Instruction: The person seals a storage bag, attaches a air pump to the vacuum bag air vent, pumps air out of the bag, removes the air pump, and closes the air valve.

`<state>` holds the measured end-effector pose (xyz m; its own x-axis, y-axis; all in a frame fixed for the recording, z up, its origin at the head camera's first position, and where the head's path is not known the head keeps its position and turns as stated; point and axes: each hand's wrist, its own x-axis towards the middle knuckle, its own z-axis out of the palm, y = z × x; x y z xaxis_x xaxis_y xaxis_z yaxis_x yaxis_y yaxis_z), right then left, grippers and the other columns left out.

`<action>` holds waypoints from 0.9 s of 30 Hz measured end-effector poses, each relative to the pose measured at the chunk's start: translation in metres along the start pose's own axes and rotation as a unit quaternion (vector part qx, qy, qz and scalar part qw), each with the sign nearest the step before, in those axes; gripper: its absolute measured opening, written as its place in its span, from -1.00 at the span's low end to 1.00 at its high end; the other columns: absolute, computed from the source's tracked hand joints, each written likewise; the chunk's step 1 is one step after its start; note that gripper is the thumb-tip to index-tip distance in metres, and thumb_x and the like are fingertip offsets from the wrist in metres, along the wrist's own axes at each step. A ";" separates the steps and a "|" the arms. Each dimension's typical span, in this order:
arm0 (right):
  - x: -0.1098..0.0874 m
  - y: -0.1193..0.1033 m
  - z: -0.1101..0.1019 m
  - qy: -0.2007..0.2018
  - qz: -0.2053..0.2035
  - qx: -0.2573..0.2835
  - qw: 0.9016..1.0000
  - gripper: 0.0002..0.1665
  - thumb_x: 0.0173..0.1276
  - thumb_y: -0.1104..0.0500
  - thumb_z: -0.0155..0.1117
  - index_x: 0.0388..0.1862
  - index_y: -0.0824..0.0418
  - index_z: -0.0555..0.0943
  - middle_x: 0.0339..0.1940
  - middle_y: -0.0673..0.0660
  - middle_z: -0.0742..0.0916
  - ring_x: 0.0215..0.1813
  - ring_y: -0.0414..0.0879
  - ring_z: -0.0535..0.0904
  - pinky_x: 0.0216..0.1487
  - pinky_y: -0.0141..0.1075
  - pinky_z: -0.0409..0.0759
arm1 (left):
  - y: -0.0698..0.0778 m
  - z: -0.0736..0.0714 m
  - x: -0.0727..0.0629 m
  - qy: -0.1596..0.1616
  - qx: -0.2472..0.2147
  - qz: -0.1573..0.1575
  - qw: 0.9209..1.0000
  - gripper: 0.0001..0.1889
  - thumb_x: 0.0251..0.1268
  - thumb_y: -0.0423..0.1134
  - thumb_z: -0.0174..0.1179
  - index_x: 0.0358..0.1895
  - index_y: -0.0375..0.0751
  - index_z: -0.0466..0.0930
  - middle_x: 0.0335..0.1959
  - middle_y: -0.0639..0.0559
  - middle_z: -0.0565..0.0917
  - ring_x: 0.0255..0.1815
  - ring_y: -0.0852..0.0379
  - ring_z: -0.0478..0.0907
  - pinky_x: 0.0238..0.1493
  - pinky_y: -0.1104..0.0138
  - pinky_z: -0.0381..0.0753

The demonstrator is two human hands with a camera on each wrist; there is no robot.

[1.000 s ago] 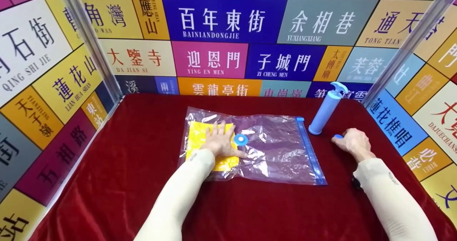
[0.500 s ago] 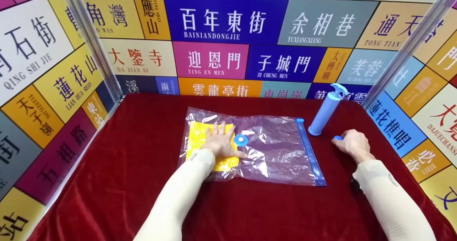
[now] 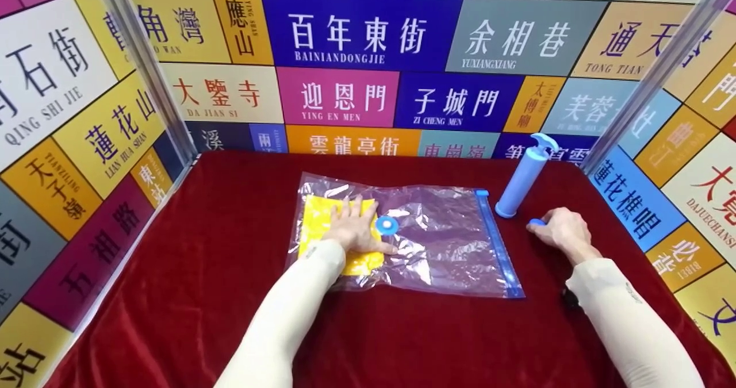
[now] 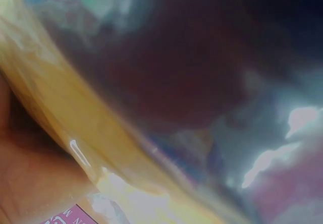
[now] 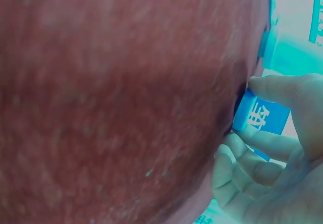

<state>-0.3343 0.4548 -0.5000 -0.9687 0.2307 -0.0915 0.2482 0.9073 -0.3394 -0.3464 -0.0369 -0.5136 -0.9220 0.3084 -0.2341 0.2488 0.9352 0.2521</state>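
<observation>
In the head view a clear vacuum storage bag [image 3: 440, 261] lies flat, with a folded yellow item [image 3: 313, 227] inside its left part. My left hand [image 3: 351, 230] rests on the bag over this item, fingers spread. Beside the thumb and fingers sits the bag's round blue valve [image 3: 387, 225] with a white centre. My right hand [image 3: 565, 231] is low over the cloth, right of the bag. Its thumb and fingers pinch a small blue cap [image 5: 245, 109], seen edge-on in the right wrist view. Yellow material [image 4: 96, 113] under plastic crosses the left wrist view, beside part of the palm.
A blue hand pump [image 3: 520, 184] stands upright behind the right hand, its handle up. The bag's blue zip strip [image 3: 499, 241] runs along its right edge. Red velvet cloth [image 3: 190, 273] covers the table. Panels with printed signs [image 3: 362, 29] enclose the back and sides.
My right hand has shifted slightly left with the cap. My left hand stays in place on the bag, and the pump has not moved.
</observation>
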 end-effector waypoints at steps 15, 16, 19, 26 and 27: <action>-0.011 -0.024 0.008 0.028 -0.038 0.005 0.999 -0.42 0.41 -0.23 0.55 -0.05 0.30 0.83 0.00 0.41 0.83 -0.02 0.33 0.71 -0.08 0.14 0.75 | 0.002 0.000 0.002 -0.007 -0.007 -0.008 1.000 0.45 0.08 0.76 0.34 0.91 0.23 -0.20 0.95 -0.24 -0.26 0.95 -0.42 -0.33 0.93 -0.32 -0.33; -0.012 -0.025 0.008 0.028 -0.039 0.005 0.999 -0.42 0.41 -0.23 0.55 -0.06 0.29 0.83 -0.01 0.41 0.83 -0.03 0.32 0.71 -0.09 0.13 0.75 | 0.002 0.000 0.001 -0.007 -0.007 -0.007 1.000 0.45 0.08 0.77 0.34 0.91 0.22 -0.20 0.95 -0.24 -0.26 0.95 -0.42 -0.33 0.93 -0.32 -0.33; -0.014 -0.030 0.010 0.028 -0.044 0.006 0.999 -0.42 0.39 -0.23 0.56 -0.08 0.29 0.85 -0.02 0.41 0.84 -0.04 0.31 0.71 -0.08 0.12 0.76 | 0.002 -0.002 -0.001 -0.009 -0.002 -0.005 1.000 0.43 0.12 0.74 0.34 0.91 0.20 -0.21 0.94 -0.24 -0.27 0.95 -0.41 -0.35 0.93 -0.30 -0.34; -0.018 -0.038 0.014 0.030 -0.060 0.008 0.998 -0.40 0.36 -0.24 0.58 -0.07 0.30 0.88 0.01 0.43 0.87 0.00 0.33 0.74 0.01 0.19 0.78 | 0.003 -0.002 -0.002 0.000 0.003 -0.004 1.000 0.43 0.12 0.74 0.34 0.91 0.19 -0.18 0.94 -0.24 -0.23 0.95 -0.40 -0.31 0.94 -0.30 -0.30; -0.018 -0.039 0.014 0.031 -0.064 0.007 0.997 -0.41 0.36 -0.24 0.58 -0.08 0.29 0.89 0.01 0.42 0.88 0.00 0.34 0.74 0.02 0.20 0.78 | 0.003 -0.003 -0.002 0.000 0.001 -0.003 1.000 0.43 0.12 0.74 0.34 0.91 0.19 -0.18 0.94 -0.24 -0.24 0.95 -0.40 -0.31 0.94 -0.30 -0.31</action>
<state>-0.3266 0.4098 -0.4984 -0.9907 0.1353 0.0114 0.1223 0.9259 -0.3575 -0.3444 -0.0357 -0.5101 -0.9233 0.3034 -0.2357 0.2445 0.9372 0.2487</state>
